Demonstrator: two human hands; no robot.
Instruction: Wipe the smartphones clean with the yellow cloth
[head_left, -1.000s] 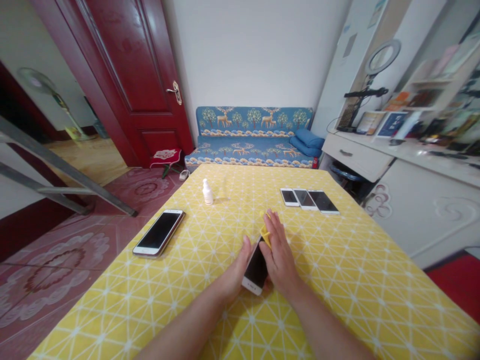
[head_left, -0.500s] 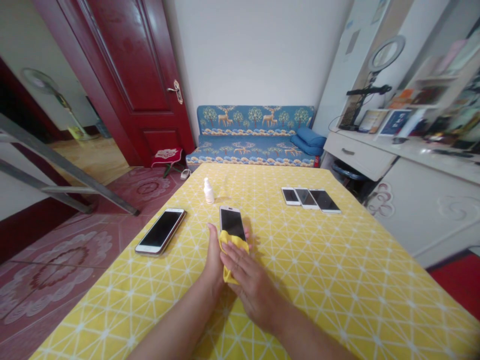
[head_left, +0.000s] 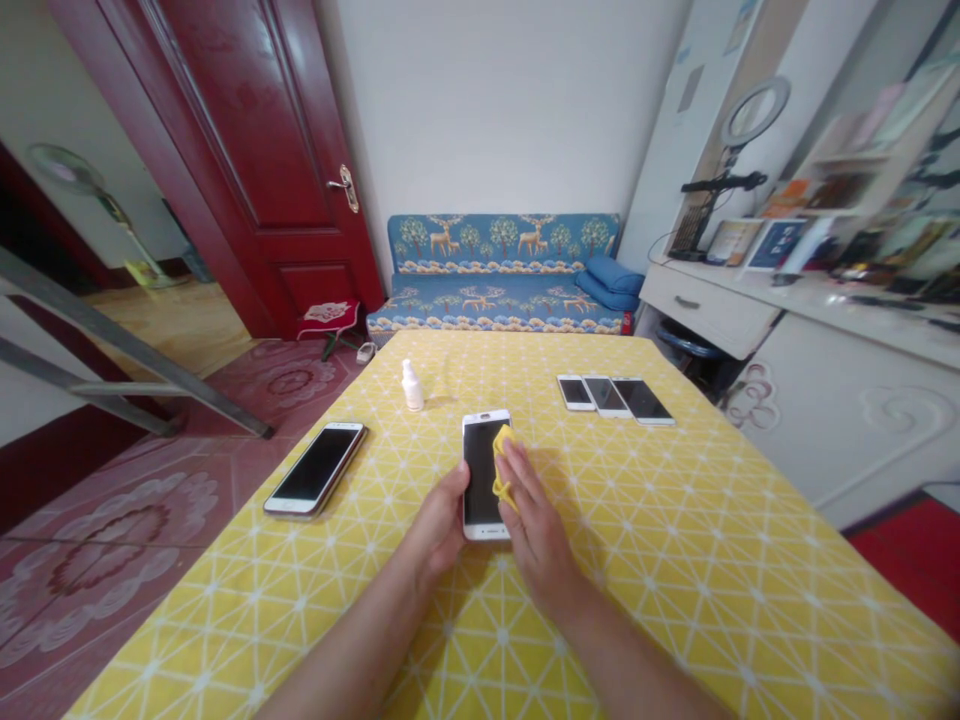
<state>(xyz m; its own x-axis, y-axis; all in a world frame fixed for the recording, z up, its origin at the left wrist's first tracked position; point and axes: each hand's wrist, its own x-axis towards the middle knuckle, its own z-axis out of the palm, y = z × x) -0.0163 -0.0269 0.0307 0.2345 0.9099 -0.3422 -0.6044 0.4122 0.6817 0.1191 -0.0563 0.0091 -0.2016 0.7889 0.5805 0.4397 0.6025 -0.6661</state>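
Note:
A white smartphone (head_left: pixel 480 488) with a dark screen is held above the table, screen up. My left hand (head_left: pixel 441 515) grips its left side, thumb on the edge and the other fingers out of sight beneath. At the phone's right edge, my right hand (head_left: pixel 534 520) presses a yellow cloth (head_left: pixel 504 470) against the screen; the hand covers part of the cloth. To the left lies a larger white phone in a dark case (head_left: pixel 319 468). A small white spray bottle (head_left: pixel 412 386) stands upright beyond my hands.
Three phones (head_left: pixel 609 397) lie side by side at the table's right rear. The yellow patterned tablecloth (head_left: pixel 675 560) covers the table. Behind it stands a blue deer-print sofa (head_left: pixel 495 290); a white cabinet (head_left: pixel 855 400) is on the right and a metal ladder (head_left: pixel 142 350) on the left.
The cloth has moved from the phone's lower end to its right edge, uncovering most of the screen. The phone has shifted slightly right and my left thumb now rests on its edge.

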